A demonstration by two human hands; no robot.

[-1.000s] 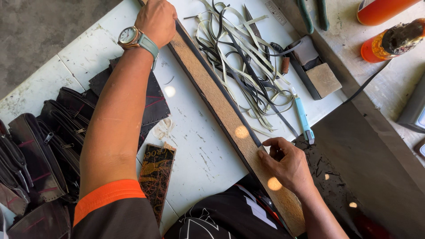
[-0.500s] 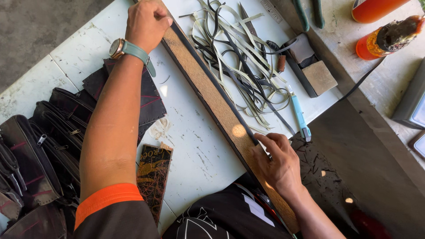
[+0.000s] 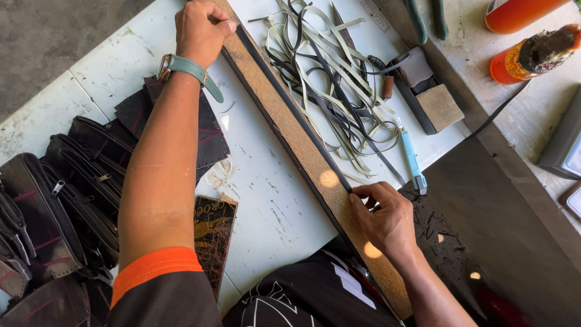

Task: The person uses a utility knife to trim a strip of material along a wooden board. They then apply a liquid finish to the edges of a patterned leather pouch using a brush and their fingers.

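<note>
Two hands on one long wooden board (image 3: 302,142), which runs diagonally across the white table (image 3: 266,200) from top centre down to btm right. I see a thin black strip (image 3: 296,112) lying along the board's right edge, approx its full upper length. Left hand (image 3: 200,27) is at the far end, curled into a fist, pressing down on board + strip end; a teal-strapped watch (image 3: 175,65) is on that wrist. Right hand (image 3: 384,218) sits at the near end, fingers pinched together on the strip where it meets the board edge, palm resting on the wood.

Right of the board: a tangled pile of cut strips (image 3: 339,91), pale and dark, w/ a light blue utility knife (image 3: 413,162) just beside it, near the right hand. A small block (image 3: 439,106) lies past the pile. Left of the arm: stacked dark zip pouches (image 3: 54,206). Two orange bottles (image 3: 532,51) stand top right, well apart from the work.
</note>
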